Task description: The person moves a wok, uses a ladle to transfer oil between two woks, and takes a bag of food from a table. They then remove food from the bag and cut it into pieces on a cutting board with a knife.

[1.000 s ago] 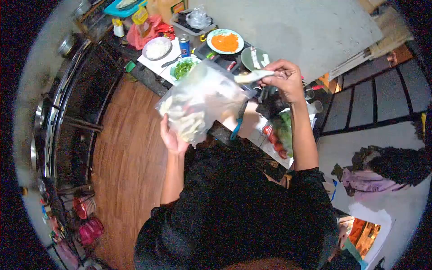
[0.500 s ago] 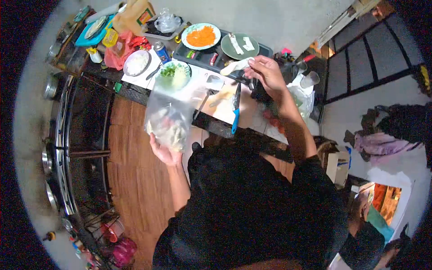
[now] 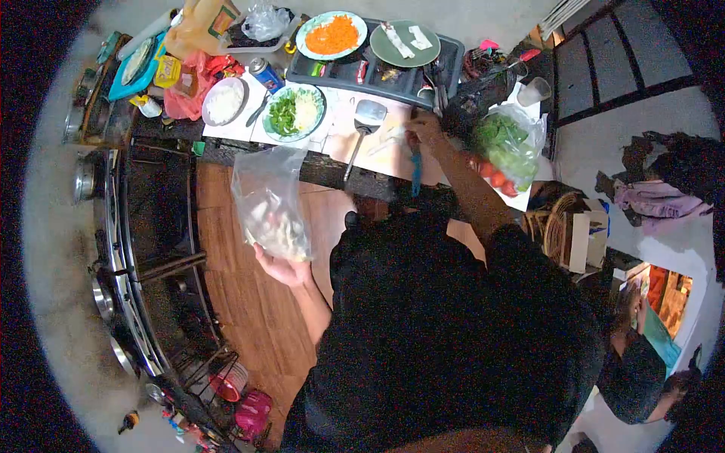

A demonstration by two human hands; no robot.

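Note:
My left hand (image 3: 283,268) is closed around the bottom of a clear plastic bag (image 3: 268,170), held upright in front of the counter. Whitish food pieces (image 3: 279,232) fill the bag's lower part; I cannot make out their kind. Low over the counter, my right hand (image 3: 429,130) is in shadow and blurred, its fingers at a pale, long piece of food (image 3: 396,135). Just below that hand lies a knife with a blue handle (image 3: 416,172). A spatula (image 3: 368,117) with a wide metal blade rests to its left.
Behind are plates of shredded carrot (image 3: 332,36), chopped greens (image 3: 283,115) and white strips (image 3: 398,41), plus a bowl of white food (image 3: 224,103). A dark divided tray (image 3: 451,66) supports some. Bagged greens and tomatoes (image 3: 498,177) stand right. Another person (image 3: 634,377) is at lower right.
My right hand has come down from above the counter, bringing the pale piece to the work surface beside the knife. My left hand still holds the bag, slightly lower in view.

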